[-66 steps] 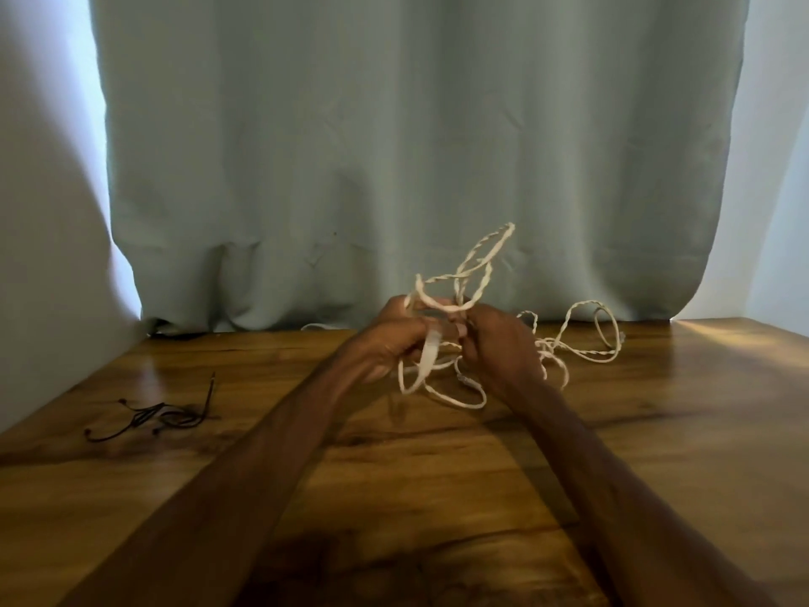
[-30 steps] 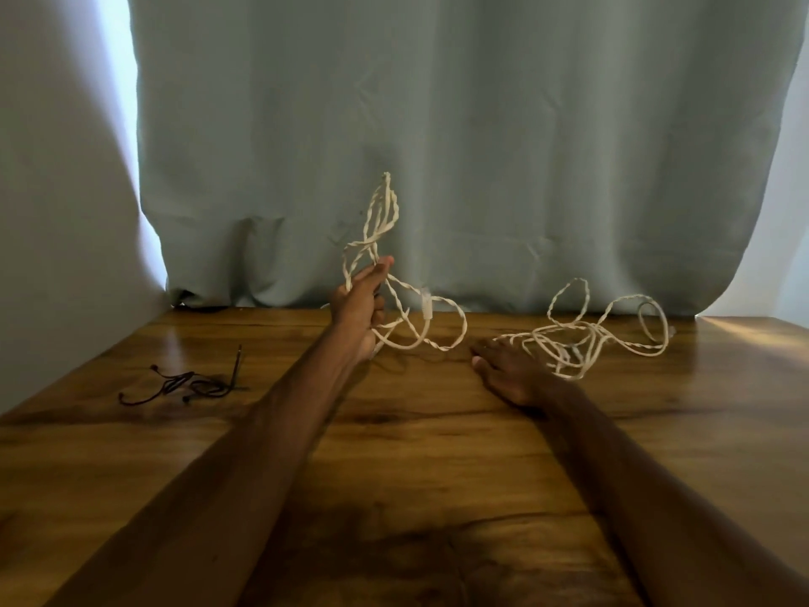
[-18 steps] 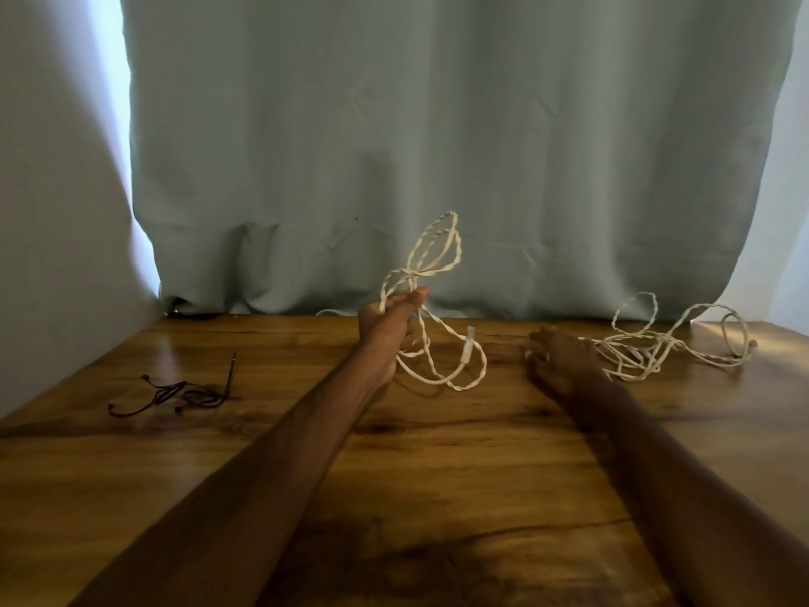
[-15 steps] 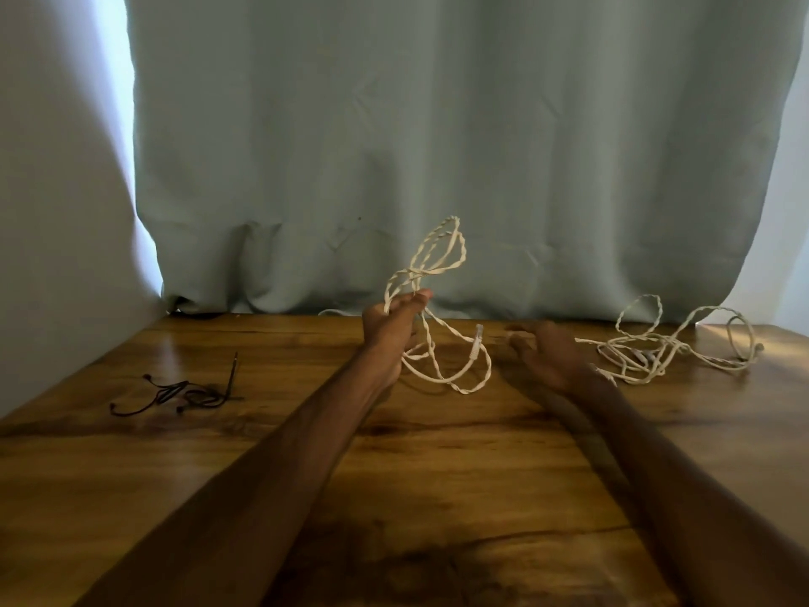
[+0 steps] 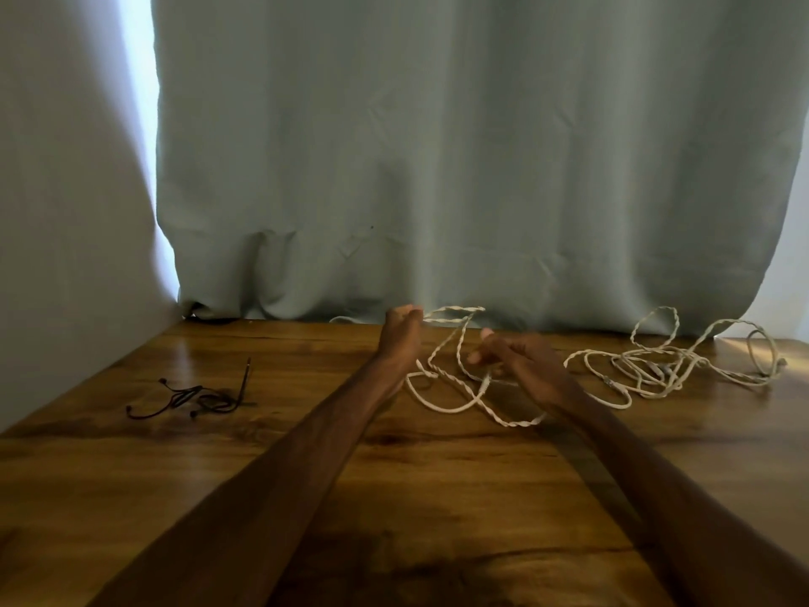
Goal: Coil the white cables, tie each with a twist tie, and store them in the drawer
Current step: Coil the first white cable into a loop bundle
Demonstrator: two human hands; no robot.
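Cable [image 5: 508,424] pinched in left hand [image 5: 400,337], curtain [image 5: 437,168] along far edge of table [image 5: 437,475]

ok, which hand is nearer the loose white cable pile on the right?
Right. The right hand is just left of the cable pile; the left hand is farther left, pinching the other cable.
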